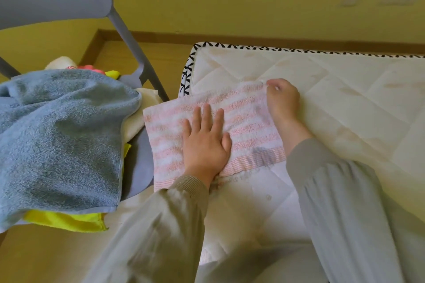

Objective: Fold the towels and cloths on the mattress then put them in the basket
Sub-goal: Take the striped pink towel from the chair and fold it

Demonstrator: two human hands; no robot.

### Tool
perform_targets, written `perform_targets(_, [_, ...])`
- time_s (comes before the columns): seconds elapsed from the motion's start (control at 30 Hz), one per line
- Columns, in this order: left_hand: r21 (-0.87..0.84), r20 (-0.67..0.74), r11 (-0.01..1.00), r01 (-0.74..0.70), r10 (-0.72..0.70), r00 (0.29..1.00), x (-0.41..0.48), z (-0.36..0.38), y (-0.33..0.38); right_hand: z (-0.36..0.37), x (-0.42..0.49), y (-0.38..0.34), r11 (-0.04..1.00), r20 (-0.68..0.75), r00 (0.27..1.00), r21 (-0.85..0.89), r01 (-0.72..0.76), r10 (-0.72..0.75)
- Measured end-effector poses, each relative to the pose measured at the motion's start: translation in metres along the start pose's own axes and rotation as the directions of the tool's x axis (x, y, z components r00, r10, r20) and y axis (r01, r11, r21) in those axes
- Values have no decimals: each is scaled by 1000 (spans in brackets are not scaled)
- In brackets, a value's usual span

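Head | left grip (205,145) flat on striped towel (250,126) | right grip (282,97) pinches far corner | towel overhangs mattress (345,89) edge

sleeves (345,202): long, grey-beige | cuffs (190,182): ribbed | hands: bare

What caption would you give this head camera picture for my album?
Left hand flat on a pink striped towel on the mattress, right hand pinching its far corner.
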State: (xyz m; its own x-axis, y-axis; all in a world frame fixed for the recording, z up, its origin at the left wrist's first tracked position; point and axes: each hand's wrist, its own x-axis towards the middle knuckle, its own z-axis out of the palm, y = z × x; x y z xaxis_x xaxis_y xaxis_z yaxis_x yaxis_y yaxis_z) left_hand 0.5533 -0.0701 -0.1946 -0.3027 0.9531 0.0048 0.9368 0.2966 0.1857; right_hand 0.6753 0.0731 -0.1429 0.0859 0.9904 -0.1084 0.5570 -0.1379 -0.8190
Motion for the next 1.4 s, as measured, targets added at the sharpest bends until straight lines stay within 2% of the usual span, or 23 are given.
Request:
perform_targets(0.07, [-3, 0, 1000, 2, -2, 1000, -2, 1, 1, -6, 5, -5, 983, 72, 995, 169, -74, 63])
perform_targets(0.13, [-18, -8, 1000, 0, 0, 1000, -1, 1, 3, -12, 8, -9, 955, 137, 985, 263, -139, 106])
perform_targets(0.23, [-29, -15, 1000, -3, 2, 1000, 1, -1, 3, -11, 14, -8, 937, 149, 988, 341, -78, 29])
perform_targets(0.27, [-30, -14, 1000, -1, 1, 1000, 1, -1, 2, -8, 15, -6, 958, 135, 991, 287, -14, -25])
perform_targets(0.3, [-31, -13, 1000, 2, -2, 1000, 0, 0, 2, -3, 16, -1, 986, 130, 988, 150, 66, -86])
perform_targets(0.33, [-33, -13, 999, 3, -3, 1000, -1, 0, 1, 2, 16, 5, 986, 164, 977, -79, 148, -134])
perform_targets(0.37, [-36, -14, 999, 2, -2, 1000, -1, 0, 2, 7, 14, 13, 921, 219, 963, -318, 225, -159])
perform_targets(0.4, [-39, -17, 999, 0, 0, 1000, -1, 0, 2, 10, 13, 19, 836, 239, 956, -477, 270, -172])
perform_targets(0.47, [-39, -21, 999, 0, -1, 1000, 1, 0, 2, 10, 5, 20, 782, 127, 963, -564, 266, -237])
perform_targets(0.53, [-34, -12, 999, 6, -7, 1000, 1, 0, 1, 9, -13, 18, 772, -17, 913, -540, 336, -408])
perform_targets(0.57, [-32, -8, 999, 7, -7, 1000, 0, 1, 1, 10, -21, 19, 721, -4, 868, -558, 410, -497])
perform_targets(0.6, [-33, -3, 999, 5, -5, 1000, 0, 1, 1, 12, -28, 21, 643, 98, 839, -597, 479, -535])
perform_targets(0.63, [-43, 9, 999, 2, -2, 1000, 1, 0, 0, 16, -34, 24, 577, 232, 831, -626, 525, -505])
perform_targets(0.67, [-59, 33, 998, -3, 5, 999, 2, -1, -1, 20, -39, 30, 542, 357, 839, -644, 540, -411])
perform_targets(0.73, [-89, 95, 995, -35, 43, 995, 3, -5, -4, 23, -43, 41, 546, 446, 857, -665, 510, -257])
perform_targets(0.9, [3, 201, 977, -211, 206, 958, -16, -12, -24, 14, -57, 47, 560, 316, 931, -745, 363, -184])
perform_targets(1.13, [28, 340, 970, -243, 219, 915, -58, -28, -34, -7, -84, 41, 557, 291, 950, -810, 184, 110])
perform_targets(1.23, [-83, 343, 962, -259, 272, 899, -67, -44, -46, -7, -105, 18, 578, 406, 899, -779, 245, 166])
perform_targets(1.3, [-182, 276, 952, -246, 289, 917, -72, -52, -56, -5, -120, 7, 604, 538, 840, -694, 393, 73])
perform_targets(1.4, [-221, 109, 933, -285, 314, 943, -84, -59, -71, -3, -140, 1, 607, 723, 678, -481, 632, -133])
